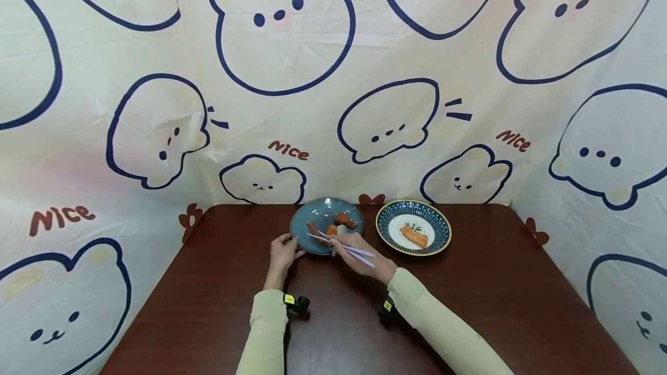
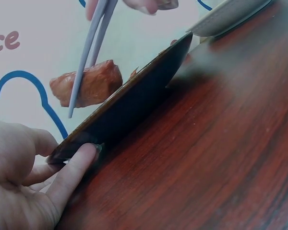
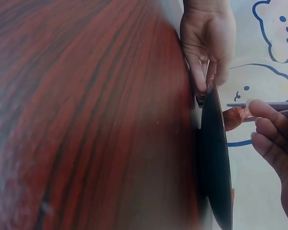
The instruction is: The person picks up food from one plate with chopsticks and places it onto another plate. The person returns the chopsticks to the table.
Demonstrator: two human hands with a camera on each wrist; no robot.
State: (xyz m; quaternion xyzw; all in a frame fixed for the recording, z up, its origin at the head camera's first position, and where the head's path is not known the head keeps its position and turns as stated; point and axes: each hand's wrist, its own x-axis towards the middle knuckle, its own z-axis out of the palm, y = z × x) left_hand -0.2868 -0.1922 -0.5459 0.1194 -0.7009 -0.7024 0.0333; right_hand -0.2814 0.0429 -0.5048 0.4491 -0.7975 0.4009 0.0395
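Note:
A blue-grey plate (image 1: 307,213) holds several pieces of reddish-brown food (image 1: 345,220) and a pale piece. My left hand (image 1: 283,253) pinches its near left rim, with fingers at the edge and underside in the left wrist view. Above the plate, my right hand (image 1: 354,247) grips a pair of pale purple chopsticks (image 1: 359,252). Between their tips is a chunky reddish-brown piece of food (image 2: 101,84), close over the plate's rim. The right wrist view shows the same piece (image 3: 234,118) beside the plate's edge.
To the right stands a patterned plate (image 1: 384,211) with a blue striped border, bearing an orange-brown piece of food (image 1: 414,236). Both plates are near the far edge of the dark wooden table (image 1: 333,328). A cream cloth with bear drawings (image 1: 323,120) hangs behind and at the sides.

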